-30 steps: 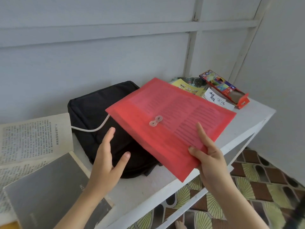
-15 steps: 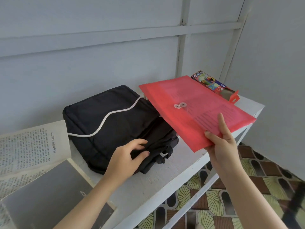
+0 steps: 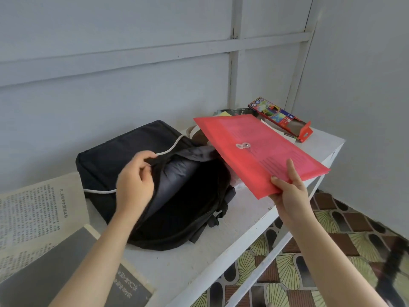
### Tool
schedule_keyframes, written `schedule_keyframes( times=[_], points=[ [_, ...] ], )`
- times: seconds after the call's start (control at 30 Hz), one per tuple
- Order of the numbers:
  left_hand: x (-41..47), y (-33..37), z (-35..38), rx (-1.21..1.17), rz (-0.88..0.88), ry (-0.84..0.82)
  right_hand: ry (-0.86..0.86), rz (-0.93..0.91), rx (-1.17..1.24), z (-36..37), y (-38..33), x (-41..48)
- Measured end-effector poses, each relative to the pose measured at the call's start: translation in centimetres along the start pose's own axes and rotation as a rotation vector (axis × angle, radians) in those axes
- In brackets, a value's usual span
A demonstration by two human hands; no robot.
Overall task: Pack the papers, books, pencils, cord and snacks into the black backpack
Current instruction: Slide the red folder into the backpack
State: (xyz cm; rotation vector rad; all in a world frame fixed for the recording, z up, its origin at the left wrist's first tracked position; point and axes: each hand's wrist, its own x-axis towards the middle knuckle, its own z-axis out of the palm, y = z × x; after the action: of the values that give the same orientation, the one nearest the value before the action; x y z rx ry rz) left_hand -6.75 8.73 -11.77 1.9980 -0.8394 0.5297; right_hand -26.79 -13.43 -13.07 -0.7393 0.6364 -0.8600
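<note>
The black backpack [image 3: 132, 151] lies flat on the white shelf [image 3: 221, 240], with a white cord [image 3: 172, 145] across its top. My left hand [image 3: 135, 180] grips the upper edge of the backpack's opening and holds it lifted, showing a dark inside. My right hand [image 3: 290, 191] holds a red plastic document envelope [image 3: 259, 149] by its near corner, level in the air just right of the opening. A box of coloured pencils [image 3: 281, 118] lies at the shelf's far right corner.
Printed paper sheets [image 3: 33, 207] and a grey book [image 3: 44, 273] lie on the shelf at the left. More books or packets [image 3: 234, 112] sit partly hidden behind the envelope. The wall stands close behind. A patterned floor [image 3: 332, 240] lies below the shelf's front edge.
My left hand went from open above the backpack to gripping its flap and lifting it open. The red envelope moved right, off the backpack, and now hovers beside the opening.
</note>
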Motion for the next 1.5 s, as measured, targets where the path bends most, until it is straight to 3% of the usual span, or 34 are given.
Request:
schedule_keyframes(
  times=[0.13, 0.17, 0.27, 0.33, 0.47, 0.6, 0.8, 0.87, 0.93, 1.0, 1.1, 1.27, 1.5],
  points=[
    [-0.1, -2.4, 0.5, 0.228, 0.186, 0.024, -0.002, 0.017, 0.015, -0.3, 0.2, 0.5],
    [-0.3, -3.0, 0.8, 0.268, 0.283, 0.011, -0.001, 0.022, 0.016, -0.3, 0.2, 0.6],
    [-0.5, -4.0, 1.3, 0.489, 0.800, -0.030, 0.003, 0.029, 0.023, -0.3, 0.4, 0.9],
    [-0.3, -4.0, 1.1, 0.523, 0.869, -0.082, 0.005, 0.030, 0.026, -0.2, 0.6, 1.1],
    [0.0, -3.1, 0.8, 0.534, 0.603, -0.300, 0.025, 0.052, 0.021, -0.2, 0.9, 1.3],
    [-0.2, -1.1, 1.0, 0.716, 0.321, -0.603, 0.027, 0.063, 0.008, -0.4, 1.1, 1.5],
    [2.4, -1.1, -1.2, 0.155, -0.155, -0.609, 0.029, 0.077, 0.006, -0.5, 1.4, 1.6],
    [3.0, -2.0, -1.7, 0.104, -0.296, -0.630, 0.029, 0.082, 0.008, -0.6, 1.6, 1.7],
    [2.7, -2.5, -1.5, 0.326, -0.213, -0.612, 0.032, 0.084, 0.014, -0.7, 1.7, 1.7],
    [2.3, -3.0, -0.7, 0.596, 0.065, -0.416, 0.034, 0.086, 0.013, -0.6, 1.8, 1.6],
    [1.6, -3.3, 0.3, 0.674, 0.245, -0.272, 0.030, 0.082, 0.005, -0.5, 1.9, 1.5],
    [-0.3, -3.7, 1.4, 0.747, 0.331, -0.386, 0.041, 0.076, -0.036, -0.5, 1.5, 1.2],
    [-0.9, -3.5, 1.6, 0.969, 0.145, -0.663, 0.068, -0.004, -0.179, 0.5, 1.4, -0.1]
  ],
)
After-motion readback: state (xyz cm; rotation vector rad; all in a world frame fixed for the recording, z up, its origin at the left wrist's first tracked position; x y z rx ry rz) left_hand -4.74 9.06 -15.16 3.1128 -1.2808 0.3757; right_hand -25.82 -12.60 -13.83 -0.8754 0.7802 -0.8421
